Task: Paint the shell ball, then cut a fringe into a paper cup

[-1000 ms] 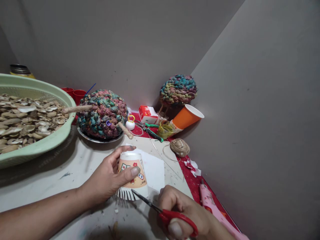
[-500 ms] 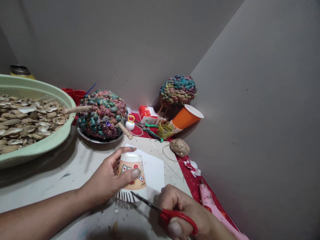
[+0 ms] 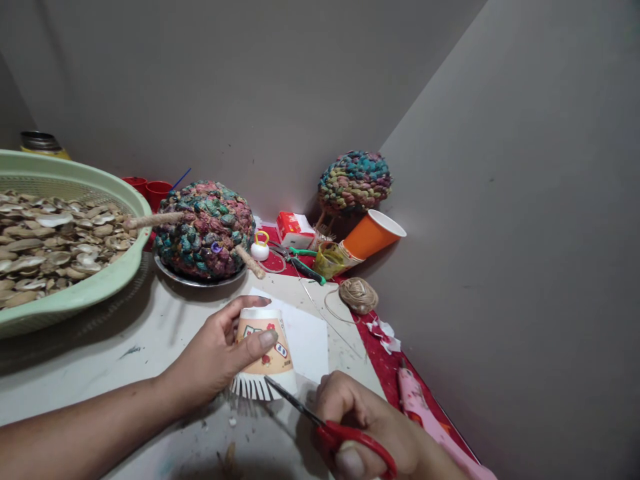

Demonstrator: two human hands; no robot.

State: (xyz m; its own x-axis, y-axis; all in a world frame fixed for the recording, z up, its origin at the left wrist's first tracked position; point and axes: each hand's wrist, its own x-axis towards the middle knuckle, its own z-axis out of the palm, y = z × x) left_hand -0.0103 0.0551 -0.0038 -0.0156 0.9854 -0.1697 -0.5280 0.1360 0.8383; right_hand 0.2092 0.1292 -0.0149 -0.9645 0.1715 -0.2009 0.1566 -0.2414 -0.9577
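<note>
My left hand [image 3: 220, 357] is wrapped round an upside-down printed paper cup [image 3: 265, 350] standing on the table. The cup's rim is cut into a fringe of thin white strips that splay out on the tabletop. My right hand [image 3: 367, 427] grips red-handled scissors [image 3: 330, 430] at the bottom of the view. Their blades point up and left, with the tips at the fringed rim on the cup's right side.
A pale green basket [image 3: 75, 293] of dried pods fills the left. Behind the cup sit a multicoloured ball on a metal plate [image 3: 203, 227], a second ball [image 3: 356, 181], an orange cup [image 3: 373, 233], twine [image 3: 359, 295], pliers [image 3: 300, 261] and a pink glue gun [image 3: 417, 407].
The cup has turned slightly in my left hand, and the scissor tips have crept a little further along its fringed rim. Nothing else moved.
</note>
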